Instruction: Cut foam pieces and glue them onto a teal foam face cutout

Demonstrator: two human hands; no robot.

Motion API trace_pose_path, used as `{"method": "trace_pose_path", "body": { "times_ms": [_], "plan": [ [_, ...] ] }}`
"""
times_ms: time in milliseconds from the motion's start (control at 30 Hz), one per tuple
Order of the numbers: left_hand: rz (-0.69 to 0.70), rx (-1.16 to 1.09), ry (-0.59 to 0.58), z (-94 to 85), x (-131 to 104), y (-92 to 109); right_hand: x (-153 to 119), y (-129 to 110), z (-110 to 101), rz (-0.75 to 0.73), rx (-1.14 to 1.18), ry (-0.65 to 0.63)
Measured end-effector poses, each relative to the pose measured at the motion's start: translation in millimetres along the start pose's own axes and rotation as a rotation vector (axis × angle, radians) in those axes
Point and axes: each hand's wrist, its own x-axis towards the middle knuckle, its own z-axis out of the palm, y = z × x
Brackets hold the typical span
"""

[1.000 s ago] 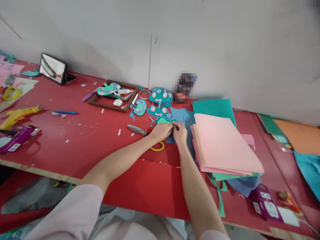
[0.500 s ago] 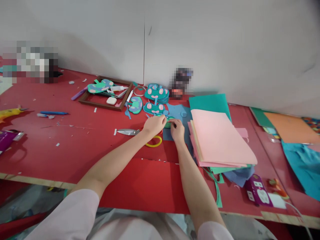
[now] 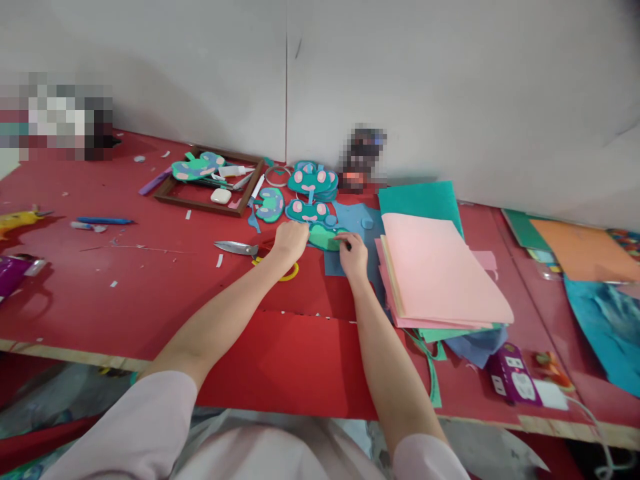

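Head view: green piece [image 3: 323,236] on bench [image 3: 150,293]; left hand [image 3: 291,241] curled at left edge, right hand [image 3: 355,256] touching right; cannot tell if either grip is closed. Scissors [image 3: 237,248] under left wrist could shift if nudged.

A brown wooden frame [image 3: 200,206] lies flat on the red worktop [image 3: 160,287] near the pale wall [image 3: 200,80], with a small white case [image 3: 221,196] inside it and a purple pen [image 3: 154,181] along its left side. Farther left are a blue pen [image 3: 105,221], a yellow glue gun [image 3: 17,221] and, at the view's edge, part of a purple block [image 3: 11,275]. On the right, a stack of pink sheets [image 3: 445,270] partly covers a teal sheet [image 3: 420,199]. Past it, an orange sheet [image 3: 583,250] overlaps a green sheet [image 3: 523,228], above a crumpled blue cloth [image 3: 600,327]. Another purple block, with white panels [image 3: 523,385], sits by a white plug [image 3: 551,395] near the front edge.
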Motion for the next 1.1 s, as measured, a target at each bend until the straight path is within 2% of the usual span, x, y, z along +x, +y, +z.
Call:
{"method": "trace_pose_path", "body": {
  "times_ms": [133, 233, 433, 567, 700, 833, 967, 1033, 1100],
  "plan": [
    [-0.049, 0.037, 0.082, 4.4, -2.9, 3.6, -0.6, 1.2, 1.3, -0.002, 0.004, 0.008],
    [-0.022, 0.050, 0.147, 9.9, -4.5, 8.0, -1.2, 2.0, 1.8, -0.014, -0.006, 0.001],
    [0.260, -0.055, 0.304, 24.9, -8.5, 25.6, -2.1, -0.6, -0.3, -0.037, -0.058, -0.016],
    [0.420, -0.153, 0.216, 38.6, -8.3, 33.5, -13.6, -14.8, -0.5, 0.036, -0.244, -0.012],
    [0.425, -0.229, 0.184, 44.1, -6.4, 32.4, -35.7, -24.3, 1.9, 0.086, -0.369, 0.007],
    [0.409, -0.256, 0.165, 41.7, -6.0, 31.2, -55.6, -12.2, -3.8, 0.113, -0.377, -0.011],
    [0.409, -0.245, 0.173, 41.7, -4.6, 31.4, -66.7, 4.5, -19.2, 0.177, -0.430, 0.065],
    [0.412, -0.244, 0.175, 43.2, -3.4, 30.7, -66.4, 5.1, -28.7, 0.268, -0.424, 0.081],
    [0.420, -0.240, 0.174, 44.8, -2.5, 29.9, -61.8, -0.3, -39.9, 0.299, -0.405, 0.099]
  ]
}}
